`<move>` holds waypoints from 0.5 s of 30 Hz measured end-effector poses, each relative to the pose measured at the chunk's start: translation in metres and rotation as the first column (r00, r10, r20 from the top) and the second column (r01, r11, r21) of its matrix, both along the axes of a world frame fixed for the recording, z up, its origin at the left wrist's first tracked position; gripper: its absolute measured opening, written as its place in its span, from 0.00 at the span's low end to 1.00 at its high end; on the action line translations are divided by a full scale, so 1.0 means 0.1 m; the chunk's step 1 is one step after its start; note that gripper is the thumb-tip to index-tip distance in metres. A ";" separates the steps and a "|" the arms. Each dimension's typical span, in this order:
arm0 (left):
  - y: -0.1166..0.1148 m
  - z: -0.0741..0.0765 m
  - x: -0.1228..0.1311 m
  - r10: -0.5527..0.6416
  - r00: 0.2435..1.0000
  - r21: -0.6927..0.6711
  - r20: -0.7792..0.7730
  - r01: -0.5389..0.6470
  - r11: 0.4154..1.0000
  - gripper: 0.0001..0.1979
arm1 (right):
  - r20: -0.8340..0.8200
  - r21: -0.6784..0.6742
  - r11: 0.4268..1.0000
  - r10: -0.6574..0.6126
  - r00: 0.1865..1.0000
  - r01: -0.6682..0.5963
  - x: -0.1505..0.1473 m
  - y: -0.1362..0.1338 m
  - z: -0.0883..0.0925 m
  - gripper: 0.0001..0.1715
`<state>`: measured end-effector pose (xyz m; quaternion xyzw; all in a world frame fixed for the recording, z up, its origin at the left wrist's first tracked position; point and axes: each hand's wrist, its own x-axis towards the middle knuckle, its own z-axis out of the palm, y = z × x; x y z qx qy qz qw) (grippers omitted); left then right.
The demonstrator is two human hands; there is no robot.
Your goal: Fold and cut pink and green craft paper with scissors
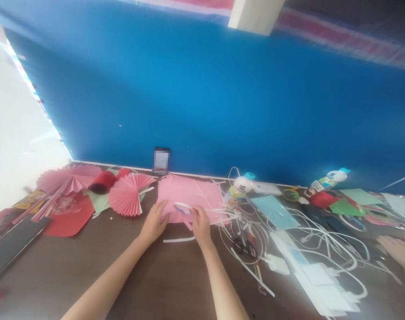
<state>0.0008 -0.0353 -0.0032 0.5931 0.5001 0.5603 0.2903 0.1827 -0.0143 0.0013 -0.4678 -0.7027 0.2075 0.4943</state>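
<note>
My right hand [201, 224] pinches the end of a thin white strip [182, 205], which curls into a small loop above pink paper [189, 189]. On the left edge of the same paper rests my left hand [155, 222], thumb and fingers apart, with nothing visible between them. Another white strip [178, 240] lies on the table just below the paper. Black-handled scissors [245, 246] lie to the right of my right hand, among loose strips and cables. Blur hides the fine detail at my fingertips.
Folded pink paper fans [130, 195] and red paper [70, 218] lie left. A phone-like device [161, 161] leans on the blue partition [189, 89]. Right are a glue bottle [242, 184], tape [290, 194], a power strip [302, 275], tangled cables and another person's hand [394, 249].
</note>
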 end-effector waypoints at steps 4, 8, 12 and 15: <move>0.00 -0.06 0.01 -0.104 0.970 -0.110 0.221 0.131 0.985 0.18 | -0.202 -0.188 0.973 0.095 0.975 -0.134 -0.15 -0.08 0.01 0.13; 0.03 -0.17 -0.06 -0.101 0.976 -0.193 0.195 0.139 0.971 0.16 | -0.276 -0.224 0.962 0.090 0.957 -0.155 -0.17 -0.07 0.00 0.12; 0.07 -0.23 -0.06 -0.092 0.972 -0.193 0.217 0.135 0.972 0.16 | -0.312 -0.278 0.936 0.125 0.942 -0.216 -0.13 -0.05 0.02 0.11; 0.07 -0.21 -0.03 -0.116 0.951 -0.183 0.288 0.174 0.968 0.18 | -0.347 -0.318 0.925 0.090 0.933 -0.208 -0.13 -0.05 0.03 0.11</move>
